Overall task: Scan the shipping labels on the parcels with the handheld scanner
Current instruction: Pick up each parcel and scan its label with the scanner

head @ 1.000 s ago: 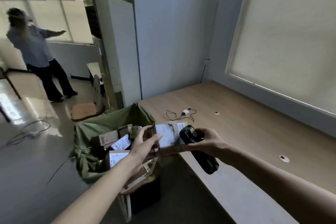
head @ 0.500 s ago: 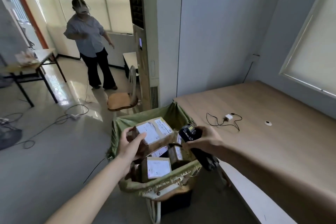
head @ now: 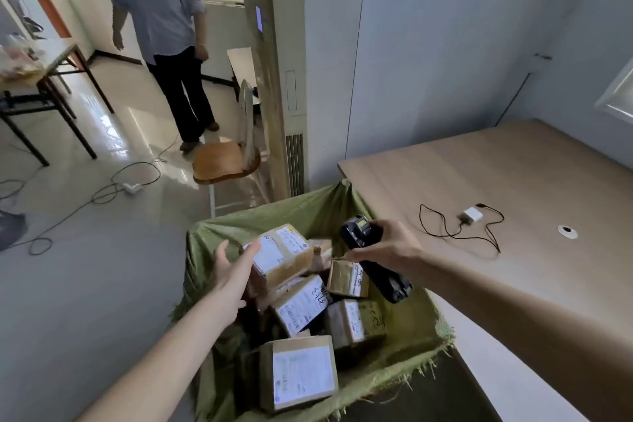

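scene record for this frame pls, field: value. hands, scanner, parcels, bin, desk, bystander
left hand: holds the top parcel at its near-left side, label facing up
right hand: grips the handheld scanner above the bin
parcels: several cardboard boxes with white labels, piled in the bin
bin: lined with a green sack, standing at the desk's left edge
desk: white charger with a black cable
bystander: a person standing on the floor beyond a wooden chair
scan status: cannot tell
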Demonstrator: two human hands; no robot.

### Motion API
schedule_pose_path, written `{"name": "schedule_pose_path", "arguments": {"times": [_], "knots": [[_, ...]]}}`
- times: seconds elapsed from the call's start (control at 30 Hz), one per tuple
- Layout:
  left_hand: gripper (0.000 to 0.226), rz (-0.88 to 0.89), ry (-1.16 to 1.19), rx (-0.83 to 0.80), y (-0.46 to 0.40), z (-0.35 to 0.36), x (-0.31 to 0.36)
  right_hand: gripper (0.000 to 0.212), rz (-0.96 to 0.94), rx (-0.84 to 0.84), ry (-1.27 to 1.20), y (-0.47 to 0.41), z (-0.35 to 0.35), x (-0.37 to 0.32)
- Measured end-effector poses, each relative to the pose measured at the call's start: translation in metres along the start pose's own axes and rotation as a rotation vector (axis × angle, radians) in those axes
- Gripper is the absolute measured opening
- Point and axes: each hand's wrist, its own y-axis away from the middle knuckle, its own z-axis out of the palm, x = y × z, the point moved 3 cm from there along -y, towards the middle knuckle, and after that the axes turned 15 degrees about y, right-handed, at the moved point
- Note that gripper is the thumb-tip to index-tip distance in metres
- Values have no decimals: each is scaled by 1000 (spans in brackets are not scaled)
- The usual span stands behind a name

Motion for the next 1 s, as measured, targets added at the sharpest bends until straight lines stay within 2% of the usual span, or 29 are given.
{"name": "schedule_pose_path", "arguments": {"times": [0.07, 0.23, 0.43, 0.57, 0.63, 0.77, 0.9, 1.0], "knots": [[75, 8, -42, 6, -18, 1, 0, 42, 16, -11, 10, -17, 6, 1], [53, 89, -146, -57, -50, 3, 17, 42, 41, -28, 35, -39, 11, -8], [42, 259, -323, -371, -43, 39, 59, 59, 92, 68, -14, -13, -17, -16], [44, 344, -400, -578, -15, 77, 88, 49, 158, 180, 1, 32, -59, -12], [43, 396, -410, -664, 5, 100, 104, 42, 203, 253, 2, 62, -84, -5], [56, 506, -504, -857, 74, 155, 129, 46, 320, 379, 0, 145, -140, 18], [62, 622, -545, -1066, 179, 213, 133, 43, 473, 526, 12, 251, -195, 56], [63, 646, -534, -1220, 274, 252, 123, 38, 607, 624, 35, 347, -223, 92]]}}
